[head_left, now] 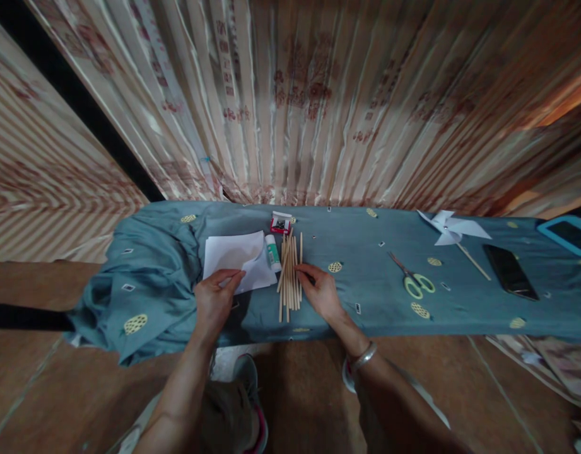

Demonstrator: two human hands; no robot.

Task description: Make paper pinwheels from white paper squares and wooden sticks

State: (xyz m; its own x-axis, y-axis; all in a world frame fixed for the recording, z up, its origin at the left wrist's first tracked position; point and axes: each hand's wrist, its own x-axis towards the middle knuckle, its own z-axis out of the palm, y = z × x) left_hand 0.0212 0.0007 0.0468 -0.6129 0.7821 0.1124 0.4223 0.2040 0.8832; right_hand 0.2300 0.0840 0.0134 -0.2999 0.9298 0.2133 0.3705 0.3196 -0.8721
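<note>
My left hand (215, 296) is over the near edge of a stack of white paper (231, 249), with thumb and finger pinched on a sheet whose corner curls up. My right hand (321, 295) is at the right side of a bundle of thin wooden sticks (289, 287). Its thumb and forefinger close on the rightmost stick (301, 249), which lies a little apart from the others. Between paper and sticks lies a glue stick (272, 253) with a white cap and green label. Behind the sticks sits a small red open box (281, 224) holding small dark items.
To the right on the blue cloth-covered bench (361, 284) are green-handled scissors (413, 280), a white paper pinwheel (448, 227) on a stick, a black phone (510, 271) and a blue-framed device (569, 234). Cloth bunches at the left end. A patterned curtain (290, 113) hangs behind.
</note>
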